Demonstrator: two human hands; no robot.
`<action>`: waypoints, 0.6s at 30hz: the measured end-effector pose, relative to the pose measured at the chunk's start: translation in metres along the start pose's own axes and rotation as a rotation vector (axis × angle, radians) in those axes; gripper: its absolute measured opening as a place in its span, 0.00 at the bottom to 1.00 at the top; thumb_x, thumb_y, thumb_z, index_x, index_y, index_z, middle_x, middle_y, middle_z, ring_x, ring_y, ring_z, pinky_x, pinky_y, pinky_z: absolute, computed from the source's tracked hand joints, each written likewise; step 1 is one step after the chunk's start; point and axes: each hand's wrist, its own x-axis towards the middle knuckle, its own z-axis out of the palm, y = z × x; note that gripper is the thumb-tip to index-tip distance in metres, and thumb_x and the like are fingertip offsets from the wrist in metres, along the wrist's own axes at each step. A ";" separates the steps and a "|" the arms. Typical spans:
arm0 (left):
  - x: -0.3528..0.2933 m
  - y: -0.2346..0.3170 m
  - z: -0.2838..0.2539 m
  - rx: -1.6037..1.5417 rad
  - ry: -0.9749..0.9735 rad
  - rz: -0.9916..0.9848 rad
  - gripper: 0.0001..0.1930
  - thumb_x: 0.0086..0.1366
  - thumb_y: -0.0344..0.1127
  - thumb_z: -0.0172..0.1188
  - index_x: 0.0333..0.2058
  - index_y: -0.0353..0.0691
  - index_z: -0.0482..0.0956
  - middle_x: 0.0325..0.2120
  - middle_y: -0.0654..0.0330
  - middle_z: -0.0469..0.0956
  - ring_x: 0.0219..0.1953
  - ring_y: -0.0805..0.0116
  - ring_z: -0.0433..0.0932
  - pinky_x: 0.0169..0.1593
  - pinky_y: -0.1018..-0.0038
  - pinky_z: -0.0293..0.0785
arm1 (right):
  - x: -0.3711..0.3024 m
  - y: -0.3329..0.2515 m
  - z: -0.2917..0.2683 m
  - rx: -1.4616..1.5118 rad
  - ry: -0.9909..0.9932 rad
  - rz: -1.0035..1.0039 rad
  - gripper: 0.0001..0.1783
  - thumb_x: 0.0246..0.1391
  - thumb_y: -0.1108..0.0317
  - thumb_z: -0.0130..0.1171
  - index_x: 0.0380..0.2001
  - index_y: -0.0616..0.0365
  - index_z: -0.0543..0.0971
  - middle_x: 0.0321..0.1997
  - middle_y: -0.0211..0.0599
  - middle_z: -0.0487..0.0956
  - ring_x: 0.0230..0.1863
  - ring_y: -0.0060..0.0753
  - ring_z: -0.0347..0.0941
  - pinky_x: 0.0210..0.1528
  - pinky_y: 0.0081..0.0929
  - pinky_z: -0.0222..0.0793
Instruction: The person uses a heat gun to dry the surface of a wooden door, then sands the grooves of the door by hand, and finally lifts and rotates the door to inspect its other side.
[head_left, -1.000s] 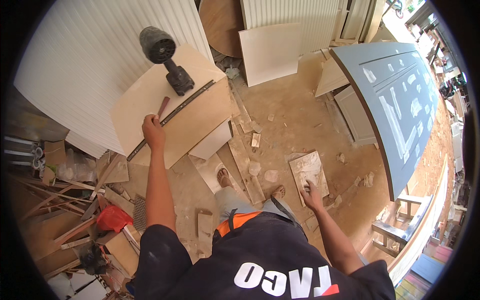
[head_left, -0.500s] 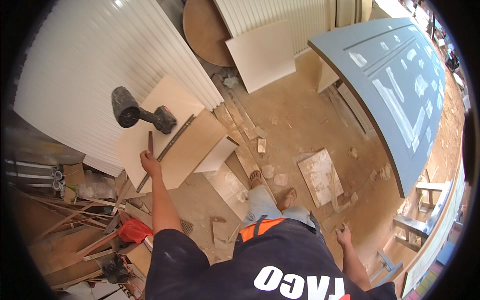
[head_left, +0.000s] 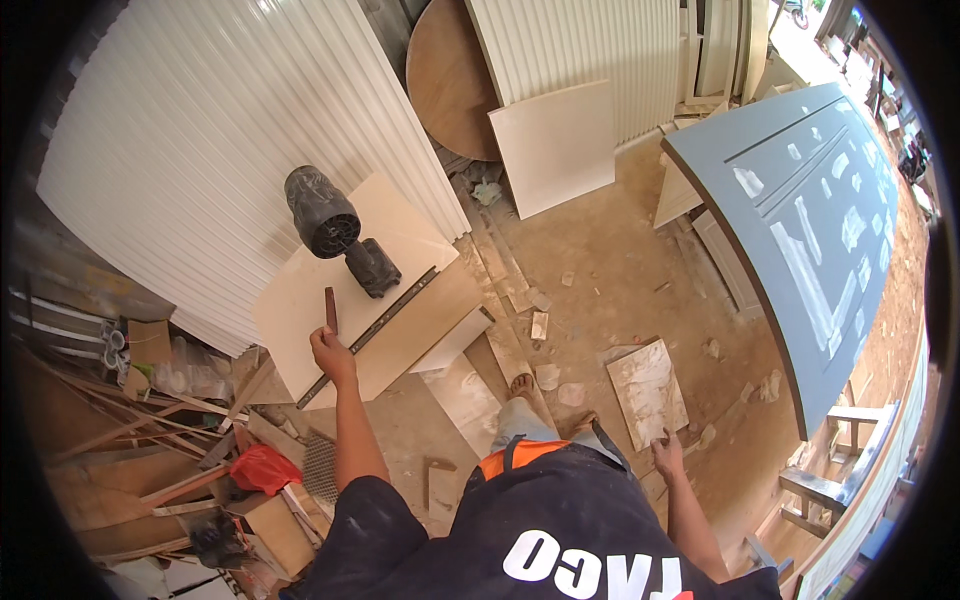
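Note:
My left hand (head_left: 331, 350) is closed round the lower end of a thin brown strip (head_left: 331, 309) that points away from me. Beside that hand, a long black metal rail (head_left: 392, 309) lies across a pale board (head_left: 430, 317). A black cordless power tool (head_left: 325, 215) with a wide round end stands on the board's far part, touched by neither hand. Low on the right hangs my right hand (head_left: 667, 455), with nothing visible in it and its fingers partly apart. In the picture it overlaps the near edge of a dusty white panel (head_left: 645, 385) on the floor.
A large blue-grey panel (head_left: 800, 220) with white patches stands at the right. White ribbed panels (head_left: 190, 170) lean at the back left, near a round brown board (head_left: 448, 80) and a white square board (head_left: 555, 145). Scrap wood and a red bag (head_left: 265, 467) lie at left.
My view has shifted, so the surroundings sit lower and farther right. My right hand has moved forward and inward, toward the dusty panel. My left hand keeps the strip beside the rail.

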 end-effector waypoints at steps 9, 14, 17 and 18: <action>0.049 0.025 0.019 -0.380 0.104 -0.204 0.17 0.76 0.42 0.49 0.48 0.31 0.73 0.43 0.54 0.78 0.44 0.61 0.76 0.53 0.67 0.68 | 0.016 -0.119 0.017 -0.109 -0.033 -0.184 0.35 0.58 0.63 0.60 0.67 0.61 0.64 0.51 0.54 0.81 0.45 0.43 0.79 0.49 0.37 0.74; 0.074 0.069 0.059 -0.680 -0.103 -0.143 0.18 0.74 0.38 0.50 0.54 0.32 0.70 0.47 0.55 0.78 0.50 0.61 0.75 0.57 0.71 0.65 | 0.021 -0.152 0.021 -0.103 -0.025 -0.215 0.35 0.58 0.62 0.61 0.66 0.60 0.65 0.52 0.53 0.81 0.45 0.44 0.79 0.50 0.37 0.74; 0.082 0.084 0.080 -0.706 -0.152 -0.008 0.19 0.72 0.37 0.54 0.56 0.32 0.70 0.50 0.53 0.77 0.51 0.62 0.75 0.57 0.72 0.65 | 0.010 -0.165 0.020 -0.138 -0.020 -0.198 0.34 0.58 0.62 0.60 0.66 0.61 0.65 0.51 0.52 0.81 0.47 0.44 0.79 0.51 0.37 0.73; 0.085 0.083 0.088 -0.701 -0.188 -0.061 0.19 0.71 0.36 0.55 0.56 0.32 0.70 0.51 0.53 0.77 0.50 0.62 0.75 0.56 0.72 0.66 | 0.007 -0.164 0.021 -0.151 -0.013 -0.188 0.34 0.58 0.62 0.60 0.66 0.62 0.65 0.51 0.52 0.81 0.47 0.45 0.79 0.51 0.37 0.73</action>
